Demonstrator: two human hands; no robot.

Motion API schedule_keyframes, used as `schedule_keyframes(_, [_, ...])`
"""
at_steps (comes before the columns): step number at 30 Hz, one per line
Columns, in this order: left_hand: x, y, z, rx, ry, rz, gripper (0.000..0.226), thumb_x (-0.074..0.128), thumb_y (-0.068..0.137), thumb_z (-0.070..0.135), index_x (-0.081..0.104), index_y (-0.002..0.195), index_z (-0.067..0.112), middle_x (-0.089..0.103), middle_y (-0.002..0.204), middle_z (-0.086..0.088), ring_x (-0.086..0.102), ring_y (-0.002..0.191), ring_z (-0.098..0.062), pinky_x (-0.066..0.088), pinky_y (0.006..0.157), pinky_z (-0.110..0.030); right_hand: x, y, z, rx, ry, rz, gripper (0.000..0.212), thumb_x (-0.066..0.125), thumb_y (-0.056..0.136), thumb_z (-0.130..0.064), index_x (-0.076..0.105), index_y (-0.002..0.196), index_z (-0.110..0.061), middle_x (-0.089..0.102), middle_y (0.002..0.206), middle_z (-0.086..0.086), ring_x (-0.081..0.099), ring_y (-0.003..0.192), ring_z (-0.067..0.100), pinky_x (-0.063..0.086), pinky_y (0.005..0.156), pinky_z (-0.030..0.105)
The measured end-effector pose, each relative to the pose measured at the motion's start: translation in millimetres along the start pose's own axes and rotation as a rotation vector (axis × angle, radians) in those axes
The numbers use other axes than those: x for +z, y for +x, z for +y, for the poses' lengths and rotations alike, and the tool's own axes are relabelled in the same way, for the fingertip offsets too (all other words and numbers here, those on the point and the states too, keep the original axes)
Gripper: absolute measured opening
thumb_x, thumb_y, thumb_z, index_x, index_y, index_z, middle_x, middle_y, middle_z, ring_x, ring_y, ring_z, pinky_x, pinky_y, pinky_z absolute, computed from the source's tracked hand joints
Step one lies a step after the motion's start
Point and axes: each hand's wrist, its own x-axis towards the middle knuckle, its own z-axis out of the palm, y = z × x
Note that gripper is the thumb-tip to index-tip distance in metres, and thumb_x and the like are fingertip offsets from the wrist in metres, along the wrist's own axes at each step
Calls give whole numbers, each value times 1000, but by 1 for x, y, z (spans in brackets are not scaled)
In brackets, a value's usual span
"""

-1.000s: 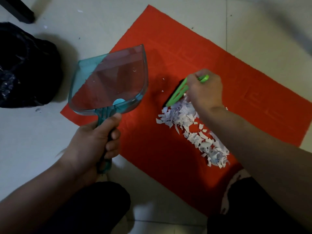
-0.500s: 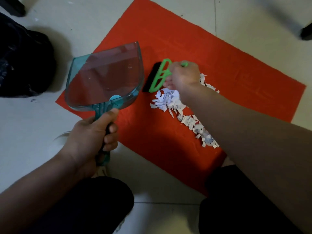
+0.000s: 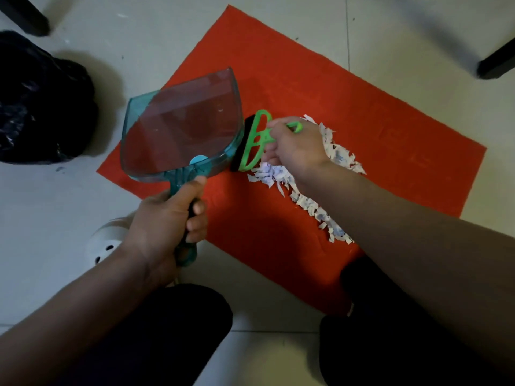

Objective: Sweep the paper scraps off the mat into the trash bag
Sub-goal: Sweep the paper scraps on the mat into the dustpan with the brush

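Only the head view here; the left hand [image 3: 167, 218] has a clenched grip on the dustpan [image 3: 181, 129] handle, pan tilted over the mat's [image 3: 376, 115] left part; the right hand [image 3: 295, 146] grips the green brush [image 3: 255, 140], which sits just beside the pan's right wall; the paper scraps [image 3: 306, 201] lie in a long strip running from the brush down-right under the forearm, so the right hand is nearer; trash bag [image 3: 41, 107] is off to the left on the floor; I'd guess the pan mouth needs turning toward that strip.
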Motion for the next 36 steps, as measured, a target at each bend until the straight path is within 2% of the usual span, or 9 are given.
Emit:
schedule_keyframes(4, [-5,-2,-5,-39,80,21,41,62,92,40,45,60,22,33,52,3,26,39,-10,8,55,-34,6,12,10,84,-68,20,19,49,100,-17,59,113,-7,61,69,8,61,53,14,54,52,23])
schedule_keyframes(9, [-1,0,-3,-32,-2,21,37,62,94,33,44,65,20,35,55,3,28,38,-7,15,41,-22,-32,7,8,-10,-241,176,20,48,99,-17,62,111,-9,64,73,11,63,50,11,54,61,33])
schedule_keyframes(18, [0,-5,-6,-17,62,22,36,61,94,32,42,68,17,35,52,3,28,37,-7,20,37,-20,-40,-28,29,-168,-312,-91,17,51,94,-11,68,92,-16,63,64,6,60,52,17,49,53,31])
schedule_keyframes(21, [1,-3,-9,-19,85,27,35,60,95,30,42,69,16,36,49,5,29,36,-6,23,34,-18,-35,-21,41,-249,-456,-160,16,54,92,-11,68,94,-16,62,61,4,58,56,38,48,50,41])
schedule_keyframes(23, [2,-1,-10,-22,87,30,34,60,95,29,42,70,16,37,51,5,29,37,-6,25,33,-17,-36,-15,43,-275,-492,-173,13,57,92,-11,69,94,-15,61,59,-1,59,57,34,48,50,35])
schedule_keyframes(26, [3,1,-10,-41,151,32,38,62,93,35,44,66,17,34,52,2,28,38,-9,14,43,-27,-41,-3,39,-291,-518,-136,11,61,92,-12,71,89,-14,67,68,-6,61,55,6,50,54,18])
schedule_keyframes(29, [5,-1,-11,-47,181,24,37,62,92,38,45,67,18,33,54,0,27,39,-10,9,53,-35,-55,1,32,-308,-501,-96,14,58,93,-9,71,89,-9,67,67,-3,63,54,5,54,57,20])
schedule_keyframes(33, [7,-5,-13,-39,180,27,30,62,93,33,47,73,16,38,55,1,29,38,-8,17,40,-23,-79,-14,30,-331,-490,-95,13,59,94,-11,71,97,-12,69,67,5,67,58,14,55,57,24])
schedule_keyframes(36, [7,-6,-13,-30,148,31,26,61,94,27,47,77,15,39,56,2,30,37,-6,26,32,-17,-92,-26,33,-306,-553,-184,11,61,93,-13,71,98,-14,69,68,2,65,56,8,51,53,16])
